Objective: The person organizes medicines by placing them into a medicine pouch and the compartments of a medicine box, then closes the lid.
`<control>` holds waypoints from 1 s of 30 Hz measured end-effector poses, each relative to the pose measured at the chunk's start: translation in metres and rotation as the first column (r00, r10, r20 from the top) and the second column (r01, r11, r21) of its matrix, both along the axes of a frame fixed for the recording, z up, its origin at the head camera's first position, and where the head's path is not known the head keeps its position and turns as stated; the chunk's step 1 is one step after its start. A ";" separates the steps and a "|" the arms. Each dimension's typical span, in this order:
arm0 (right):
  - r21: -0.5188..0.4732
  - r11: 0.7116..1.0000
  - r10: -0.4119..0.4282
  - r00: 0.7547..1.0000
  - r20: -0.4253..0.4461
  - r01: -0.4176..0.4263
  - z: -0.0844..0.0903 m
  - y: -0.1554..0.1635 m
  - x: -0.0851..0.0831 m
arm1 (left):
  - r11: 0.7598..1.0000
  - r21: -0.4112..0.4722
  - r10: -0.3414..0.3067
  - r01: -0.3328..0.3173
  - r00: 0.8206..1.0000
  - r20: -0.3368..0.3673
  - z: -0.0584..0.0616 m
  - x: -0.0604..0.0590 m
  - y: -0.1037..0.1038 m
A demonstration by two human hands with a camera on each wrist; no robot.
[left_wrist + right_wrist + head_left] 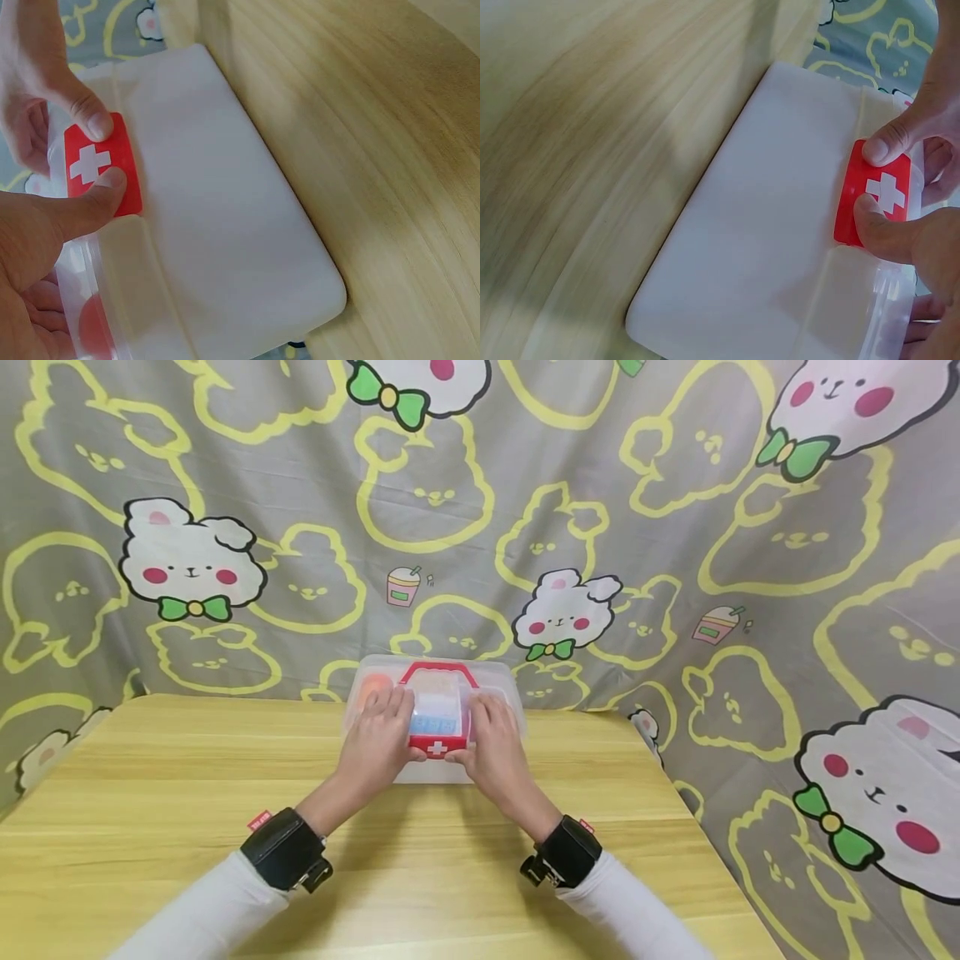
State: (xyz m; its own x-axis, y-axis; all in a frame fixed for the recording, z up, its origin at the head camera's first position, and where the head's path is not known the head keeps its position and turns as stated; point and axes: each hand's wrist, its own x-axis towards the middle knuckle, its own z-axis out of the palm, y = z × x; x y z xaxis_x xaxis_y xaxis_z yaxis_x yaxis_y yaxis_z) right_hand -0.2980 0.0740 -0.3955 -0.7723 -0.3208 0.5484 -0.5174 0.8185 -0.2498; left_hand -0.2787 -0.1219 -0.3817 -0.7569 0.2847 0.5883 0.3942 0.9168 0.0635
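Note:
A white first-aid box (217,187) with a clear lid stands at the far edge of the table. Its red latch (420,742) bears a white cross, and a red carrying handle (438,667) lies on top. My left hand (378,731) grips the front left of the lid, thumb on the latch, fingers over the top. On the other side my right hand (495,739) holds it likewise, its thumb also pressing the latch (847,202). Through the lid show a blue-and-white packet (437,724) and something orange-red (372,683). The hands hide parts of the lid.
Wood-grain table (187,810) extends in front of the box and to both sides. Behind it hangs a grey curtain (315,485) with cartoon rabbits, reaching down past the table's back edge. Black wrist straps (283,849) sit on both wrists.

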 end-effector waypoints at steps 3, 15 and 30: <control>-0.009 1.000 -0.011 1.000 0.014 0.011 0.000 -0.001 -0.001 | 1.000 0.012 0.000 0.000 1.000 0.009 -0.001 -0.002 0.000; 0.059 0.996 -0.074 0.997 0.005 0.073 0.006 -0.001 0.001 | 0.999 0.031 0.012 -0.013 1.000 0.029 -0.006 -0.001 0.004; 0.064 0.973 -0.231 0.937 0.261 0.222 0.002 0.059 0.007 | 0.967 0.217 0.041 -0.133 0.922 0.384 0.014 0.016 -0.059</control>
